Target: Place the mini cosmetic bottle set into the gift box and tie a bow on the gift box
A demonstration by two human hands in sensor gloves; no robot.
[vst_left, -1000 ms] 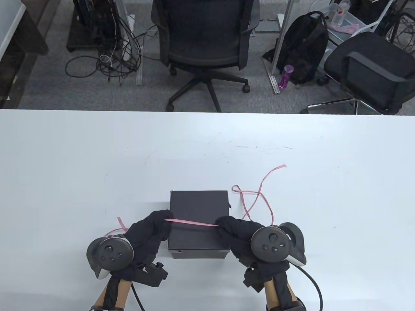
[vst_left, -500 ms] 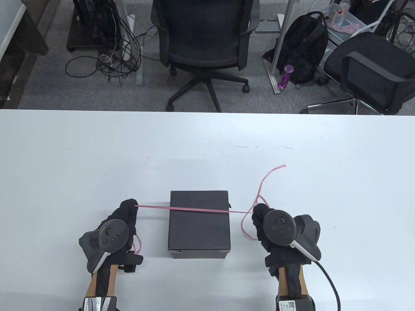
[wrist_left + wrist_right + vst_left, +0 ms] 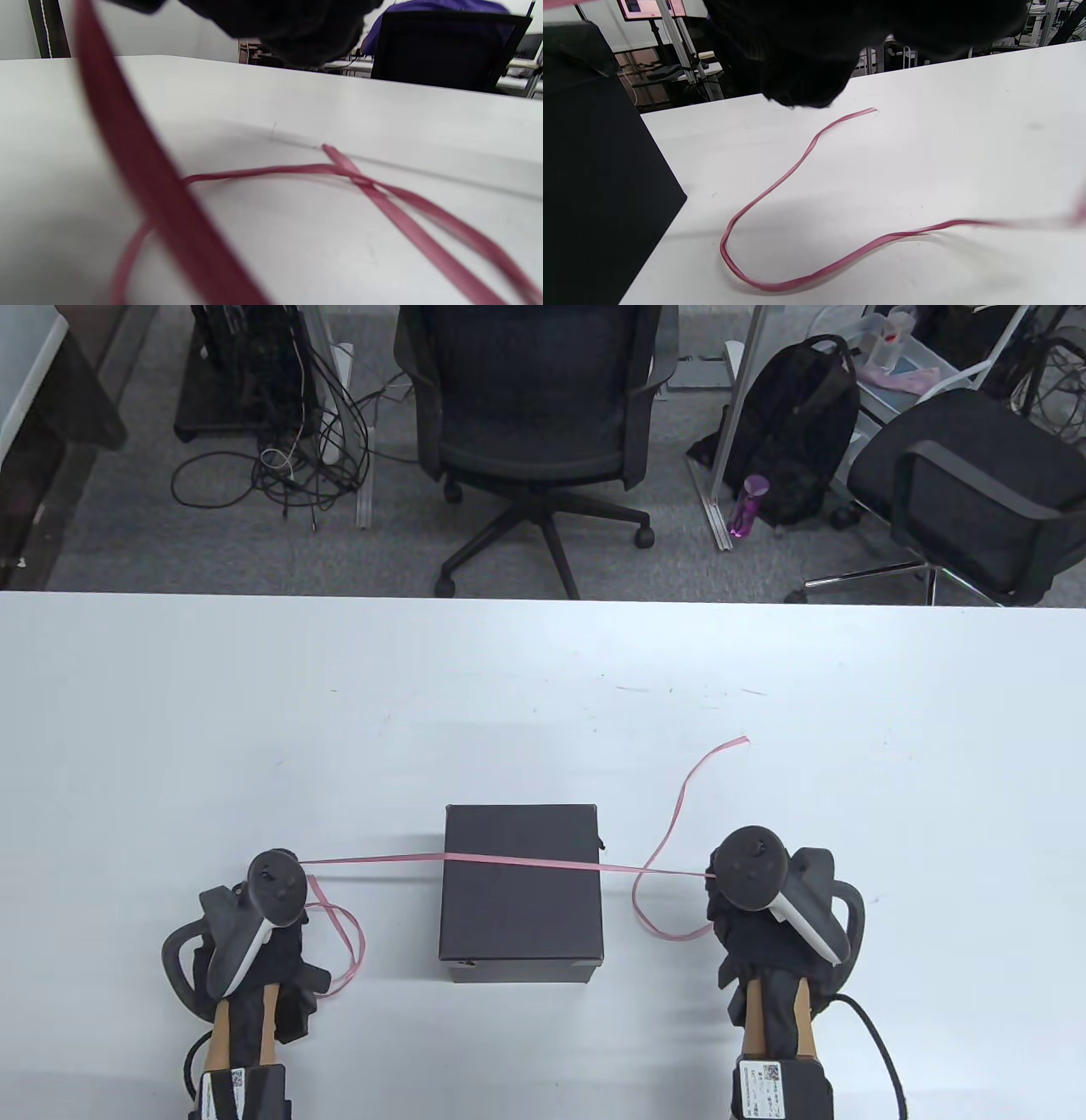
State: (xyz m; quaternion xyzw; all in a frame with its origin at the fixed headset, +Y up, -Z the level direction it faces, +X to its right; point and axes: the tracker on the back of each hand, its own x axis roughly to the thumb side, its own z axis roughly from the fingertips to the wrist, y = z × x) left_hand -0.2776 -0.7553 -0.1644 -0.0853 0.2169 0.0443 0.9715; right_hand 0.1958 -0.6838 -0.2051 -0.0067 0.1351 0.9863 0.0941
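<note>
Both hands, the left hand (image 3: pixel 254 950) and right hand (image 3: pixel 755 933), have drawn apart, each seemingly pinching the thin pink ribbon (image 3: pixel 526 862), now taut across the closed black cardboard gift box (image 3: pixel 521 891), ready for knotting.

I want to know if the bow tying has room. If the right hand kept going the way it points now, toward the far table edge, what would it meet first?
Probably only the loose pink ribbon tail, ahead of the right hand and slightly toward the box. Beyond that, bare white table; depth is uncertain.

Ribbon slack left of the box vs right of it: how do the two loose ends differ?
Left slack lies in a small loop crossing itself beside the left hand; right slack runs in a longer open curve past the right hand, its tip far up the table. Both belong to one pink ribbon stretched across the black box.
</note>
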